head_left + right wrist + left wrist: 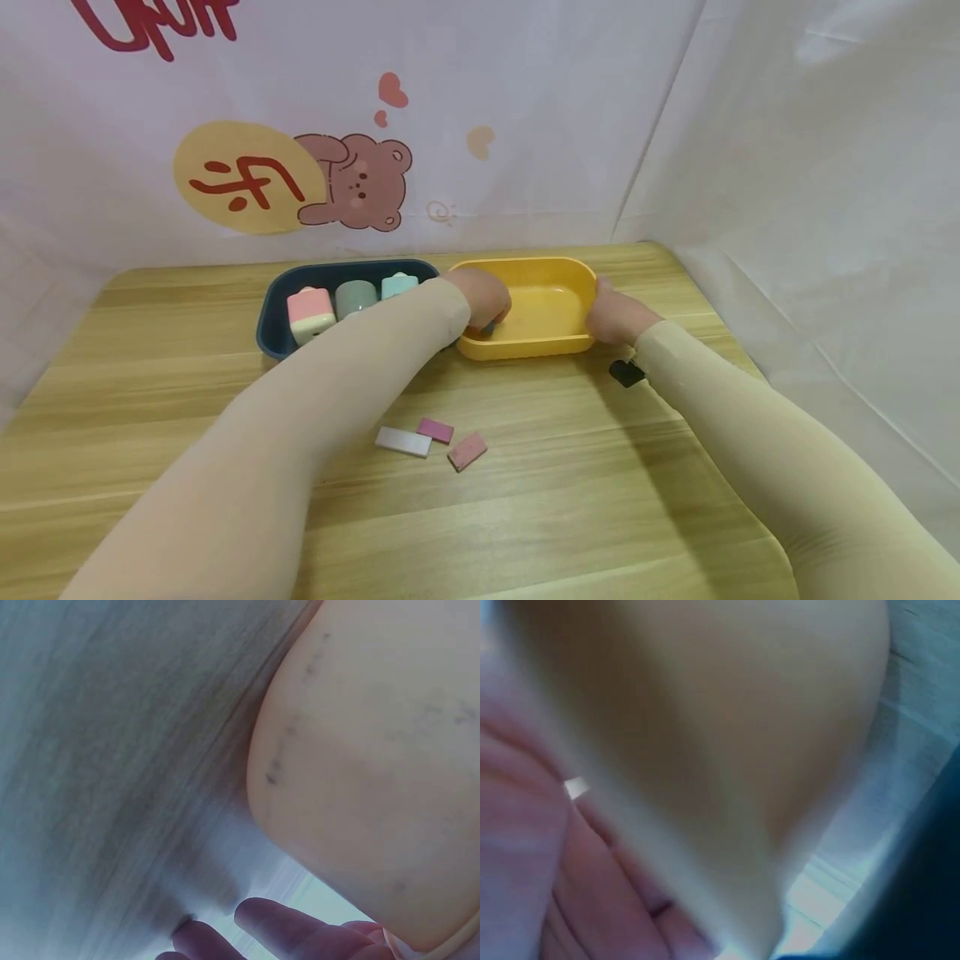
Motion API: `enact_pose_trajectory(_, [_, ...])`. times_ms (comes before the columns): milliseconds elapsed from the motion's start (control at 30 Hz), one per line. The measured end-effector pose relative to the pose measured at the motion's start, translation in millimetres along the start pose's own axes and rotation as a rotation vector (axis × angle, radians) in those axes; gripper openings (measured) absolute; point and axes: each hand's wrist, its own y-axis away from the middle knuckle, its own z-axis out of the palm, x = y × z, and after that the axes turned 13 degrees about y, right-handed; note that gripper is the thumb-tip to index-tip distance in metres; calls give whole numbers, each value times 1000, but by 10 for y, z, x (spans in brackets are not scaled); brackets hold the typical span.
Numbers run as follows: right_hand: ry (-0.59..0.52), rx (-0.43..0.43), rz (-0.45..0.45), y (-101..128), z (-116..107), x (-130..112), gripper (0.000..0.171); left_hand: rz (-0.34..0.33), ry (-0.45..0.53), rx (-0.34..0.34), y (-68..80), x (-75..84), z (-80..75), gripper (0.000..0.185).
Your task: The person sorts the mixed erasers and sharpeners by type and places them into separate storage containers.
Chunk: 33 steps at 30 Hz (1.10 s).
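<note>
At the far middle of the table (570, 500), my left hand (486, 302) is down inside the yellow tray (558, 340), at its near-left corner, fingers curled over a small bluish piece (487, 330) that just peeks out beneath them; I read that as a pinch on the piece, though the left wrist view is too blurred to confirm it. My right hand (613, 315) rests against the tray's right end, fingers on the outer wall by the rim, steadying it; whether they curl round the rim or lie straight I cannot tell, and the right wrist view shows only two fingertips (281, 922) near the tray wall above the wood. To the left, touching the yellow tray, stands the blue tray (273, 329) with a pink-topped block (311, 315), a grey-green one (355, 297) and a mint one (399, 286) in a row. Nearer me on the wood lie three flat tiles: white (403, 442), magenta (435, 430) and pink (467, 451), close together. I judge the step in hand to be the setting-down of the piece in the yellow tray. The next move calls for a clean release and a lift clear of the near wall without dragging the tray, then a reach back to the tiles.
</note>
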Motion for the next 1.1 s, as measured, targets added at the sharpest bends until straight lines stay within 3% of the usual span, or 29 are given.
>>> enact_pose_trajectory(333, [-3,-14,9,15,-10,10,89,21,48,21,85,75,-123,32])
enact_pose_trajectory(533, [-19,-9,4,13,-7,11,88,34,-24,-23,-19,156,-153,36])
enact_pose_trajectory(633, [-33,-8,1,20,-8,1,89,39,-53,-30,-70,175,-154,25])
enact_pose_trajectory(700, [-42,-7,2,25,-8,-4,90,36,-44,-32,-96,187,-155,18])
enact_pose_trajectory(1100, [-36,-4,5,13,14,8,89,74,-11,16,-169,256,-137,20])
